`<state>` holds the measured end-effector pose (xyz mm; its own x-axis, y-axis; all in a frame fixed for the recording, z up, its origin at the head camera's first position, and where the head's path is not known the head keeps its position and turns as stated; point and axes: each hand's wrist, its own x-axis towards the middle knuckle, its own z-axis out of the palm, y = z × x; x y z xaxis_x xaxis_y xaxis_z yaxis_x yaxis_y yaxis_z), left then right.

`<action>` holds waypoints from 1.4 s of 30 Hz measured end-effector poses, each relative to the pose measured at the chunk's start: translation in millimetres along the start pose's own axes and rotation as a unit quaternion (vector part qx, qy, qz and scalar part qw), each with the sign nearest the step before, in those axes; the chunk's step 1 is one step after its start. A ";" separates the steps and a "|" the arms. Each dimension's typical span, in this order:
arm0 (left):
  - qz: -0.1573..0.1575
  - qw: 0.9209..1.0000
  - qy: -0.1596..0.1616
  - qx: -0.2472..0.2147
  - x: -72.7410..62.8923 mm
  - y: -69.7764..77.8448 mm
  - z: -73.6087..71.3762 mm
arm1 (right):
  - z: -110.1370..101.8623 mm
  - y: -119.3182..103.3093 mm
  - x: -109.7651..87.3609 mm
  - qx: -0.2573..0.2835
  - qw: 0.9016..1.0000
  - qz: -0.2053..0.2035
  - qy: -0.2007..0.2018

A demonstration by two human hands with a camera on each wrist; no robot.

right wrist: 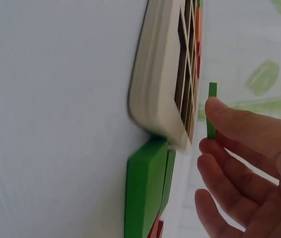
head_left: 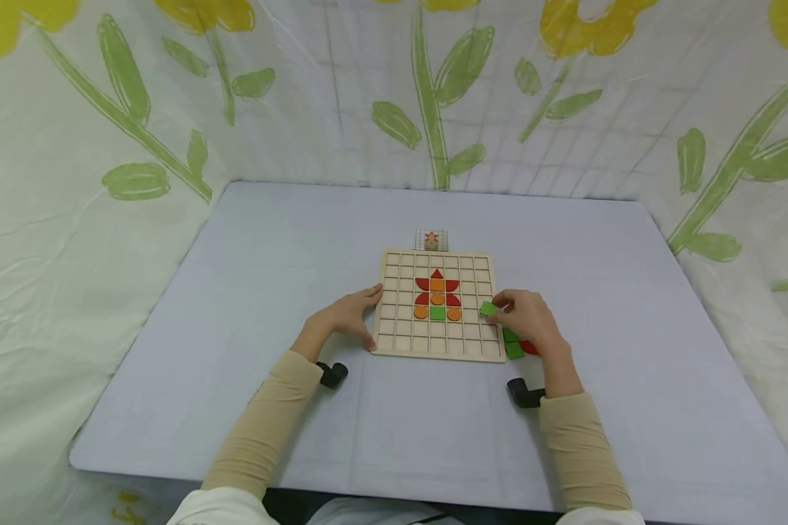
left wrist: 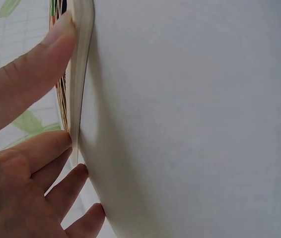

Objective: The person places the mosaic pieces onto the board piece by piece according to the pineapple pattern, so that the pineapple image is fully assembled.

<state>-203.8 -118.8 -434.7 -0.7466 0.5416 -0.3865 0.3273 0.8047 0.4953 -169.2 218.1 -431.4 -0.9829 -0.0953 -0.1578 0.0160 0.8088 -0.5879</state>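
On the table lies a square wooden grid board (head_left: 403,343). Its middle holds a pattern of red, orange and green pieces: a red triangle (head_left: 436,274), red curved pieces, an orange square (head_left: 437,285), orange discs and a green square (head_left: 437,313). My left hand (head_left: 346,315) touches the board's left edge, thumb near the lower corner and fingers spread farther up. Between thumb and fingertips my right hand (head_left: 528,313) pinches a green square tile (head_left: 488,309), raised over the board's right side. The right wrist view shows that tile (right wrist: 211,111) edge-on, apart from the board.
Against the board's far edge lies a small pattern card (head_left: 431,240) with a similar figure. Loose green tiles (head_left: 514,350) and a red piece (head_left: 530,348) lie by the board's right edge, partly under the right hand. A white table surface (head_left: 289,233) surrounds them.
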 end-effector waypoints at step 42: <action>-0.003 1.000 -0.003 -0.009 0.8 0.4 -1.0 | 59.7 -80.5 14.7 -0.069 0.987 -0.129 -0.068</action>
<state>-204.9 -118.3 -434.0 -0.7446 0.5386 -0.3943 0.3121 0.8031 0.5076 -173.9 117.0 -433.7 -0.9173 -0.3773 -0.1270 -0.2656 0.8177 -0.5107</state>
